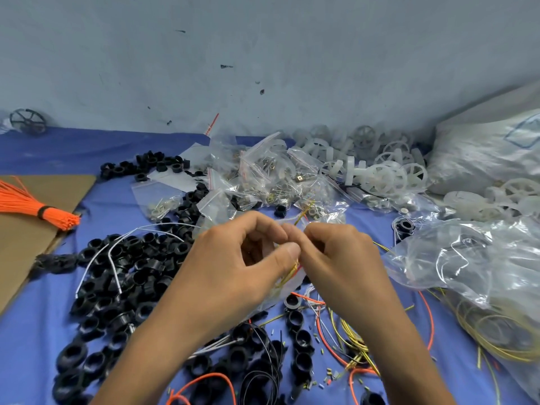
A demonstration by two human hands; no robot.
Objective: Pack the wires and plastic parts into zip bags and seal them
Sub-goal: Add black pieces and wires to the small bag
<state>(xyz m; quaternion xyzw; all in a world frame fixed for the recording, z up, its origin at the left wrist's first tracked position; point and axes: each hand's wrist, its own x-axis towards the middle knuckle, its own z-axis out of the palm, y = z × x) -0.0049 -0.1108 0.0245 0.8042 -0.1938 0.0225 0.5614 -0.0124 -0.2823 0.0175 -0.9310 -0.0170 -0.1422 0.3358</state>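
Together, left hand (pixel 233 258) and right hand (pixel 344 258) pinch 1 zip bag (pixel 293 284) with curled fingers (pixel 287 251).

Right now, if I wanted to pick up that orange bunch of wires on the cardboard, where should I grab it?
Probably at the black band round the orange bunch, coming down from above with fingers across it. There the strands are tied tight; left of it they fan out loose over the cardboard and would likely slip apart.
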